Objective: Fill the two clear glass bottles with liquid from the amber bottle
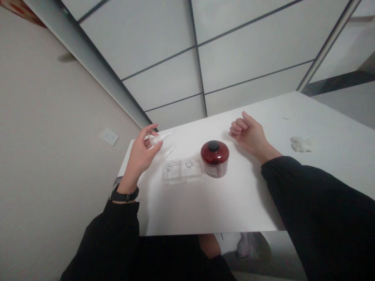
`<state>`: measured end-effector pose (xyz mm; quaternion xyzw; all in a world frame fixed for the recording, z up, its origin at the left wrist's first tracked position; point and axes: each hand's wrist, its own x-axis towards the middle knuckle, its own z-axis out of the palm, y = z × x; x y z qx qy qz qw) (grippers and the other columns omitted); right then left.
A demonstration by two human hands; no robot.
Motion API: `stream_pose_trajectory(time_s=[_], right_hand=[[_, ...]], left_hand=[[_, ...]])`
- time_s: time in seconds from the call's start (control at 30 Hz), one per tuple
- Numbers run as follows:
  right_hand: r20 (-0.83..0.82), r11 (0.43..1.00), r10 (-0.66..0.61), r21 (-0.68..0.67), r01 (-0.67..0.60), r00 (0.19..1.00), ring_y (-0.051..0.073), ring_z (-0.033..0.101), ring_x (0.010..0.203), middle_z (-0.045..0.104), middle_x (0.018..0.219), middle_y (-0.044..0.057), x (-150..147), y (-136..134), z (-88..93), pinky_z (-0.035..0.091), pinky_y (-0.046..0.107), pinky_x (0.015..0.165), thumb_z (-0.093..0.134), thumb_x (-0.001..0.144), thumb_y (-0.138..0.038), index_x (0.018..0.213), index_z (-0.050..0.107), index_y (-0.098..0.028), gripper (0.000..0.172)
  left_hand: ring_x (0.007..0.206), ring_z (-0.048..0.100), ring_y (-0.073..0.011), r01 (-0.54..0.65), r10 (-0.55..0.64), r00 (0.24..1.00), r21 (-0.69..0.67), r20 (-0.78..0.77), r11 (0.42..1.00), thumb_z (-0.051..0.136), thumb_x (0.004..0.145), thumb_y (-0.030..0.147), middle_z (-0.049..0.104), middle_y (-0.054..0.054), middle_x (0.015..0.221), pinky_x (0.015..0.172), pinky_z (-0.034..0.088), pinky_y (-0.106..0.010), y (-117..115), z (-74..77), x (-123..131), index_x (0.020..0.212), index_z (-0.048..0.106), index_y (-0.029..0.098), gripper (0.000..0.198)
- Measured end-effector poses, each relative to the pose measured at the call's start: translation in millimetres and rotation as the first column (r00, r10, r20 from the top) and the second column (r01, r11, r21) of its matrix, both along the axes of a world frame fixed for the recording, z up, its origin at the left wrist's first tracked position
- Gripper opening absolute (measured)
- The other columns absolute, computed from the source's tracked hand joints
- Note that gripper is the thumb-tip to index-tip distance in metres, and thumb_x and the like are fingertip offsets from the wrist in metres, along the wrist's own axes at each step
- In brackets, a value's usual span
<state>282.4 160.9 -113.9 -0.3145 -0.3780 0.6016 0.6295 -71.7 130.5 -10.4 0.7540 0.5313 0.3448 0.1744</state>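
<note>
My left hand is raised over the table's far left part, its thumb and fingers closed around a small see-through bottle with a pointed tip. The tip points to the right. Just below it on the table lies a thin clear pointed piece. My right hand rests on its side at the right, fingers loosely curled and thumb up, with nothing visible in it. Between the hands stand a dark red jar with a black knob and, touching or close to its left side, a clear plastic tray with two compartments.
The white table reaches a panelled sliding door at the back. A whitish fluffy clump and a thin stick lie at the right. On the left are a wall and a socket.
</note>
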Motion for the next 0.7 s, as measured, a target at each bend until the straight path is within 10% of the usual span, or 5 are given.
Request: stream_pose_trajectory(time_s=[0.43,0.7], right_hand=[[-0.023,0.998,0.049,0.043,-0.048,0.999,0.016,0.028,0.056,0.029,0.059,-0.004,2.6,4.9,-4.4,0.037,0.036,0.058,0.073,0.086,-0.073,0.059,0.028,-0.025,0.071],[0.007,0.994,0.085,0.074,-0.085,0.996,0.017,0.042,0.064,0.040,0.067,-0.002,-4.8,-1.6,4.1,0.047,0.035,0.070,0.078,0.080,-0.076,0.062,0.045,-0.026,0.063]], left_hand=[[0.109,0.071,-0.0296,0.197,-0.265,0.867,-0.198,-0.423,0.960,0.080,0.079,0.014,0.082,-0.004,0.105,0.108,0.049,-0.051,59.0,-53.4,31.9,0.136,0.067,0.023,0.059],[0.125,0.069,-0.0318,0.237,-0.293,0.865,-0.183,-0.409,0.954,0.072,0.093,0.038,0.076,-0.013,0.133,0.115,0.048,-0.054,42.9,-5.0,41.8,0.135,0.068,0.020,0.046]])
